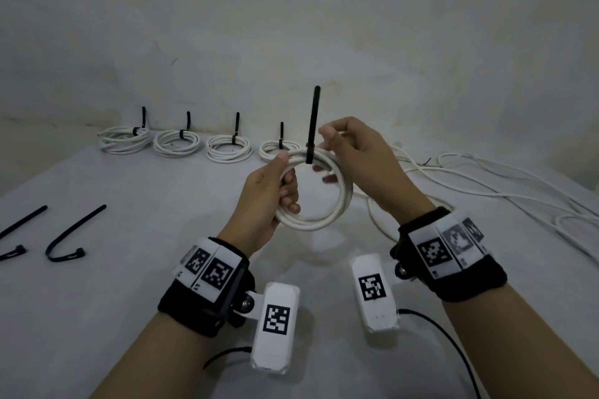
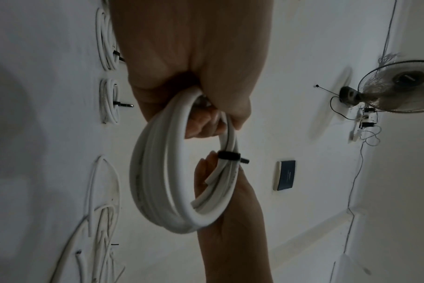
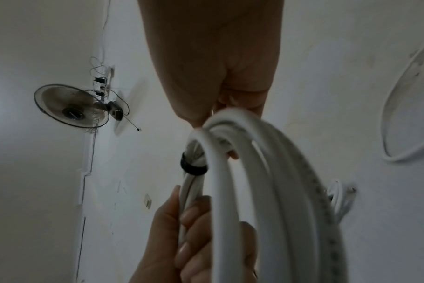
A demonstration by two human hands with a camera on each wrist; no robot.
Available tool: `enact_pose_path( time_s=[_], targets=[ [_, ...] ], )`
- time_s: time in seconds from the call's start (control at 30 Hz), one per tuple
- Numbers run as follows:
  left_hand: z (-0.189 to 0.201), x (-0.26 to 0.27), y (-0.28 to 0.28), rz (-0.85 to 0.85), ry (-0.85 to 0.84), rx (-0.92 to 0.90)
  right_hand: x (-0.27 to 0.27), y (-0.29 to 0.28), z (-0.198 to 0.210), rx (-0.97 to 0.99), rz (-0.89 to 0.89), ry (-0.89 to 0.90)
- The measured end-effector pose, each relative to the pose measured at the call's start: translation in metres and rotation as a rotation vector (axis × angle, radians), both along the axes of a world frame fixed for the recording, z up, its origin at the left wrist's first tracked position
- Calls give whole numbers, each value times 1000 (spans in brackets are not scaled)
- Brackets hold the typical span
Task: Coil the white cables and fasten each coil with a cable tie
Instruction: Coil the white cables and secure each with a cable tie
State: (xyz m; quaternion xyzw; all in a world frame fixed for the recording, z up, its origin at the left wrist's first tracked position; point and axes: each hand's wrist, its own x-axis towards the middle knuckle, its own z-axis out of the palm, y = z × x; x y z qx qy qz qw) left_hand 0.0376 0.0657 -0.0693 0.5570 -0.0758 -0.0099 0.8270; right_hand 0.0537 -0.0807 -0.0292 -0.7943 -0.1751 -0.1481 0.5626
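I hold a coiled white cable [image 1: 319, 222] upright over the middle of the table. My left hand [image 1: 288, 181] grips its left side, thumb on top and fingers curled through the ring. My right hand [image 1: 337, 149] pinches the top of the coil just right of a black cable tie [image 1: 312, 123]. The tie is wrapped round the strands and its long tail stands straight up. In the left wrist view the tie [image 2: 229, 155] forms a closed band round the coil [image 2: 152, 172]. The right wrist view shows the same band [image 3: 192, 166] on the coil [image 3: 266, 172].
Several tied coils [image 1: 176, 141] lie in a row along the back wall. Two loose black ties [image 1: 69, 236] rest on the table at the left. Loose white cables [image 1: 486, 178] sprawl over the right side. A white cloth [image 1: 129, 285] covers the table.
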Motion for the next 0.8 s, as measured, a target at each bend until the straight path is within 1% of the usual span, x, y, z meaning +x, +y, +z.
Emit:
enact_pose_path(
  time_s=[0.07,0.13,0.17,0.3,0.4,0.47,0.57,0.7,0.8],
  targets=[
    [1,0,1,25,-3,-24,-7,2,-4,-9,67,61],
    [3,0,1,50,-24,-13,-12,8,-10,-54,57,1],
    [4,0,2,66,-40,8,-11,11,-13,-45,28,-23],
    [9,1,14,152,-155,170,-3,28,-19,133,-63,-33],
    [12,2,29,234,-265,330,5,44,-17,226,-54,-13],
    [17,5,41,297,-311,399,11,58,-17,247,-29,-6],
    [24,15,67,364,-322,430,20,82,-20,255,11,15],
    [31,33,118,436,-275,476,37,110,-31,300,58,112],
    [34,51,165,524,-224,497,53,123,-45,280,37,99]
  ],
)
